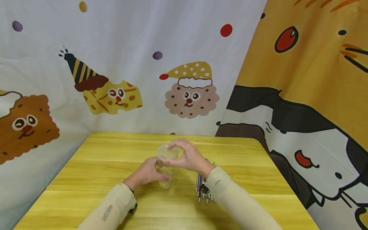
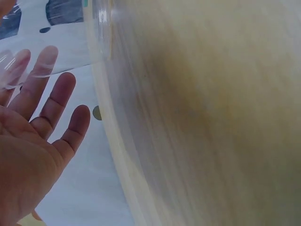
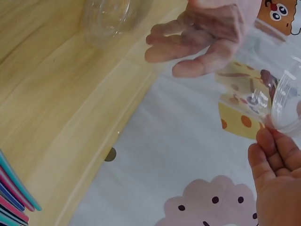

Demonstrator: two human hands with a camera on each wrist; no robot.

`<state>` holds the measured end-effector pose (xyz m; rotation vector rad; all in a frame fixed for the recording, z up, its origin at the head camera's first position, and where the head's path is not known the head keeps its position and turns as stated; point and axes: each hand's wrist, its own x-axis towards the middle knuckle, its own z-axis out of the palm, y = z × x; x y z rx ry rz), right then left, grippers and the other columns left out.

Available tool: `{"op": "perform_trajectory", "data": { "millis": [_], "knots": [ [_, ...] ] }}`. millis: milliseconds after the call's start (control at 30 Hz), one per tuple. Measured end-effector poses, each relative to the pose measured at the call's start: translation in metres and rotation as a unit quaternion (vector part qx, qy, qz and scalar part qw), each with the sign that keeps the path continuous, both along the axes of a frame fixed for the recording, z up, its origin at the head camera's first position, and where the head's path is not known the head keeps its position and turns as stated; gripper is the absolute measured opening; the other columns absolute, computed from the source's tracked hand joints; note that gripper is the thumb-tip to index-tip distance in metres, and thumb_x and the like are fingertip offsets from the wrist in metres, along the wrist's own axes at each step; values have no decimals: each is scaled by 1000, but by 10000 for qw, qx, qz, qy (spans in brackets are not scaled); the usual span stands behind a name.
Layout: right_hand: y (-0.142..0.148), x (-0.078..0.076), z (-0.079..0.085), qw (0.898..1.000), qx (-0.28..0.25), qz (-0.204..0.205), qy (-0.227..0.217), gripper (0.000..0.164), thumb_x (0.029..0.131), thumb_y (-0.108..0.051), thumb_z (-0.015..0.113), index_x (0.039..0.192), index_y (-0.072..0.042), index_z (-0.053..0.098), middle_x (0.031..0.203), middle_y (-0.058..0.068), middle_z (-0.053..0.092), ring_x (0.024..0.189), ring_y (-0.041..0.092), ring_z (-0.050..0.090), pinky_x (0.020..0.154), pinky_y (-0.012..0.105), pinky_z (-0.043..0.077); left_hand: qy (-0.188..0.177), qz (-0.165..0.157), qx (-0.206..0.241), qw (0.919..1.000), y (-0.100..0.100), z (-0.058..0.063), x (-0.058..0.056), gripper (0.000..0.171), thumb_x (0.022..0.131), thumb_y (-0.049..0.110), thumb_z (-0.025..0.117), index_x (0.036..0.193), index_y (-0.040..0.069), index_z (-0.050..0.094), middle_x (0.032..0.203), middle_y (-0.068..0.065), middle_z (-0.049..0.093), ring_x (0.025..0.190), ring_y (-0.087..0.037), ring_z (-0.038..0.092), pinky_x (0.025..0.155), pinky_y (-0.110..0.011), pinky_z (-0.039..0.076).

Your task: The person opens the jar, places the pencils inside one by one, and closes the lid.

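Observation:
A clear plastic jar (image 1: pixel 166 183) stands upright near the middle of the table. My left hand (image 1: pixel 149 172) grips its body from the left, thumb across the near side and fingers reaching around behind. In the left wrist view, the fingers (image 2: pixel 51 101) show spread along the see-through wall. At the top, my right hand (image 1: pixel 187 156) holds the translucent round lid (image 1: pixel 165 154) by its edge, thumb near and forefinger far. The right wrist view shows the ridged rim (image 3: pixel 281 101) just above the right fingertips.
A bundle of colored pencils (image 1: pixel 199 187) lies right of the jar, partly beneath my right forearm; their ends (image 3: pixel 15 190) show in the right wrist view. The yellow wood-grain table (image 1: pixel 115 150) meets a printed cartoon curtain (image 1: pixel 126 57) along its far edge.

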<state>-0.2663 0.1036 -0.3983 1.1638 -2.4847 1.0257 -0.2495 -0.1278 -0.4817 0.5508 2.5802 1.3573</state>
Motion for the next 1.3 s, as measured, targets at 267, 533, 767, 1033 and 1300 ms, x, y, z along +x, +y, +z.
{"op": "perform_trajectory", "data": {
  "millis": [267, 533, 767, 1033, 1300],
  "knots": [
    [2, -2, 4, 9992, 233, 106, -306, 41, 86, -35, 89, 118, -20, 69, 131, 0, 72, 128, 19, 65, 113, 45, 52, 198, -149, -86, 9997, 1, 5, 1, 72, 79, 44, 96, 140, 23, 65, 138, -4, 68, 123, -29, 62, 96, -50, 54],
    [-2, 9, 4, 9995, 179, -225, -112, 42, 88, -42, 88, 116, -18, 69, 129, -2, 72, 125, 19, 65, 107, 46, 55, 436, 81, 572, 9974, 10, 13, 10, 82, 82, 46, 94, 153, 30, 55, 150, 4, 64, 140, -24, 59, 116, -59, 47],
    [-9, 16, 7, 9972, 208, -619, 355, 46, 85, -47, 90, 114, -15, 72, 123, 2, 75, 120, 22, 68, 102, 43, 58, 303, 154, 745, 9966, 10, 10, 8, 70, 84, 39, 94, 145, 26, 63, 149, 1, 66, 140, -25, 59, 115, -57, 49],
    [-8, 12, 14, 9988, 302, -353, 174, 56, 85, -42, 91, 127, -12, 67, 121, 3, 74, 109, 17, 69, 93, 38, 60, 162, 36, 927, 9956, 8, 10, 5, 66, 85, 38, 93, 143, 32, 64, 144, 10, 67, 137, -20, 61, 114, -56, 49],
    [0, -1, 21, 9943, 297, 395, -942, 62, 86, -25, 89, 139, -11, 59, 136, 5, 69, 131, 24, 65, 113, 45, 53, 186, 40, 911, 9957, 7, 11, 5, 68, 85, 34, 94, 145, 27, 64, 144, 10, 68, 138, -21, 60, 119, -61, 43]
  ]
}}
